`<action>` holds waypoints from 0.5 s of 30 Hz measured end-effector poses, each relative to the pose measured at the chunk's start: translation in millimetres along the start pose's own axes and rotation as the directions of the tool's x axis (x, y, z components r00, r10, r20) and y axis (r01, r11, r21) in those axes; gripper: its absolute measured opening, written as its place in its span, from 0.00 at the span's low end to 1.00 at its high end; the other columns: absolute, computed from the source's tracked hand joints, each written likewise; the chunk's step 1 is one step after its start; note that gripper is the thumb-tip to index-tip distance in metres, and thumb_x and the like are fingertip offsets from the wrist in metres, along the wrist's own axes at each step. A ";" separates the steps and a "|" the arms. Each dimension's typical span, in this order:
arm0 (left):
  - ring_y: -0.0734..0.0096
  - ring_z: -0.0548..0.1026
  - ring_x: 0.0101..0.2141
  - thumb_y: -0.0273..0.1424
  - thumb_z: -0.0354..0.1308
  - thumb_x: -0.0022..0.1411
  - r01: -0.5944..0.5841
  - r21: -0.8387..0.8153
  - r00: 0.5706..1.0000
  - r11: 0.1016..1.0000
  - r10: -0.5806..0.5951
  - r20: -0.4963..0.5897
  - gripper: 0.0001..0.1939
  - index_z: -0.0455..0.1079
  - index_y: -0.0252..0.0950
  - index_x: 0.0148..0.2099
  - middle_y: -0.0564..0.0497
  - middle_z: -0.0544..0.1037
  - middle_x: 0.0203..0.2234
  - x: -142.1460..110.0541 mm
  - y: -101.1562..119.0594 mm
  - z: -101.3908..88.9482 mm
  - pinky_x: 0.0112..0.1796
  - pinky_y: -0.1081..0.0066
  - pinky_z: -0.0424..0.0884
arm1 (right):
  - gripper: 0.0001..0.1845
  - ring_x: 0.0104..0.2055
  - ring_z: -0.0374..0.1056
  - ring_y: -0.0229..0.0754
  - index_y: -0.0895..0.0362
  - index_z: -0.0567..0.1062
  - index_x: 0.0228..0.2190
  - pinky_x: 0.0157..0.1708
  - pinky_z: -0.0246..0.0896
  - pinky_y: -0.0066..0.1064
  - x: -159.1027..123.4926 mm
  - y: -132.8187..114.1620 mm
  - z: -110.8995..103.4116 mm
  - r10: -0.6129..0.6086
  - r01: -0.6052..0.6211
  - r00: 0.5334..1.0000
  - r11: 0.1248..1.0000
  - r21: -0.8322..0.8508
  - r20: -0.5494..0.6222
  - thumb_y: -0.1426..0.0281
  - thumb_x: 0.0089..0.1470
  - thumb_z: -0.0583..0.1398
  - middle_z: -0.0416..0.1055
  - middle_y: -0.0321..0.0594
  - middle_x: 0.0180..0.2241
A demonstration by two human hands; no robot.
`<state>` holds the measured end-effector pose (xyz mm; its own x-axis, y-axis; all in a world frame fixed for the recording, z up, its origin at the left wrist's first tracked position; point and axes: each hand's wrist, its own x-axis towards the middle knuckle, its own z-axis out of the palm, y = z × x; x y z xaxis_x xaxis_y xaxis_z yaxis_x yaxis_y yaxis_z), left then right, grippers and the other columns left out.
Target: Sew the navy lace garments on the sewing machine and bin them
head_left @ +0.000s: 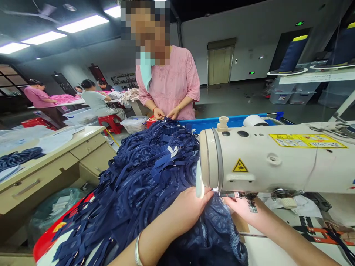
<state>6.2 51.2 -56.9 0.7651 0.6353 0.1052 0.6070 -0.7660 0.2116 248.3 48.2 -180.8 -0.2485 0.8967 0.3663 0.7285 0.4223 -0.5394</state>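
A white sewing machine (249, 159) reaches in from the right, its head end above my two hands. Under it hangs a navy lace garment (219, 225) with a scalloped trim, its upper edge at the needle area. My left hand (191, 205), a silver bangle on its wrist, pinches that edge just left of the needle area. On the other side, my right hand (244, 208) grips the edge with its fingertips, partly hidden by the machine's metal parts. A heap of navy lace garments with straps (149, 162) lies left of and behind my left hand.
Across the heap stands a person in a pink top (172, 77), both hands at its far edge. Thread cones (293, 53) stand upper right. Orange-handled tools (318, 232) lie at the lower right. A drawered desk (69, 159) stands left; several people sit or stand farther back.
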 end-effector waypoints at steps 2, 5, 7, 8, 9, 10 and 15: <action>0.63 0.71 0.47 0.25 0.47 0.69 -0.001 -0.011 1.000 1.000 0.001 -0.001 0.11 0.65 0.37 0.52 0.48 0.72 0.49 0.2 -0.5 0.3 0.49 0.65 0.69 | 0.20 0.36 0.72 0.40 0.50 0.76 0.42 0.40 0.68 0.30 4.8 -0.1 -1.2 -0.008 0.009 1.000 1.000 -0.017 0.007 0.78 0.57 0.49 0.77 0.36 0.37; 0.64 0.71 0.48 0.25 0.46 0.70 0.005 -0.034 1.000 0.999 -0.004 0.011 0.12 0.65 0.38 0.53 0.48 0.72 0.49 0.8 -0.3 -0.8 0.50 0.66 0.68 | 0.15 0.34 0.72 0.40 0.53 0.77 0.36 0.38 0.68 0.29 14.2 -0.9 -5.3 -0.017 0.018 0.999 0.999 -0.039 0.028 0.75 0.58 0.51 0.77 0.36 0.33; 0.64 0.72 0.47 0.25 0.47 0.70 0.016 -0.033 1.000 0.999 -0.015 0.010 0.12 0.65 0.38 0.53 0.48 0.72 0.49 1.4 0.6 -2.0 0.49 0.66 0.69 | 0.13 0.33 0.71 0.40 0.54 0.77 0.34 0.37 0.67 0.28 18.6 -3.1 -8.6 -0.028 0.030 0.998 0.999 -0.042 0.048 0.71 0.58 0.52 0.76 0.35 0.31; 0.63 0.72 0.47 0.26 0.47 0.70 0.021 -0.028 1.000 0.999 -0.021 0.009 0.12 0.65 0.38 0.53 0.48 0.72 0.49 1.7 1.2 -2.5 0.48 0.66 0.69 | 0.13 0.32 0.71 0.40 0.54 0.78 0.34 0.37 0.67 0.28 19.5 -4.7 -9.7 -0.035 0.037 0.998 0.998 -0.041 0.051 0.70 0.58 0.53 0.76 0.35 0.31; 0.63 0.72 0.46 0.26 0.47 0.69 0.027 -0.019 1.000 0.999 -0.027 0.012 0.12 0.65 0.38 0.52 0.48 0.73 0.49 1.8 1.8 -2.9 0.48 0.66 0.70 | 0.13 0.32 0.71 0.40 0.53 0.78 0.35 0.36 0.67 0.28 19.5 -6.3 -10.3 -0.042 0.043 0.998 0.998 -0.043 0.043 0.70 0.58 0.53 0.76 0.35 0.31; 0.63 0.73 0.45 0.26 0.47 0.69 0.032 -0.010 0.999 0.999 -0.032 0.018 0.11 0.66 0.38 0.51 0.48 0.73 0.48 1.9 2.4 -3.2 0.47 0.66 0.70 | 0.13 0.32 0.71 0.40 0.53 0.78 0.35 0.36 0.67 0.28 18.7 -7.8 -9.9 -0.045 0.046 0.999 0.998 -0.050 0.026 0.70 0.58 0.53 0.76 0.36 0.31; 0.64 0.73 0.45 0.26 0.48 0.69 0.048 0.013 0.998 0.999 -0.049 0.031 0.11 0.67 0.39 0.50 0.49 0.74 0.46 0.7 3.2 -1.8 0.48 0.66 0.70 | 0.14 0.33 0.72 0.42 0.49 0.79 0.32 0.37 0.69 0.29 11.1 -4.8 9.8 0.001 -0.013 0.993 0.995 -0.101 -0.116 0.68 0.56 0.52 0.77 0.35 0.29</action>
<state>8.3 49.4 -54.4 0.7408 0.6685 0.0650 0.6459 -0.7356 0.2039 235.8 57.4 -181.5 -0.1721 0.8759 0.4507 0.7927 0.3947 -0.4645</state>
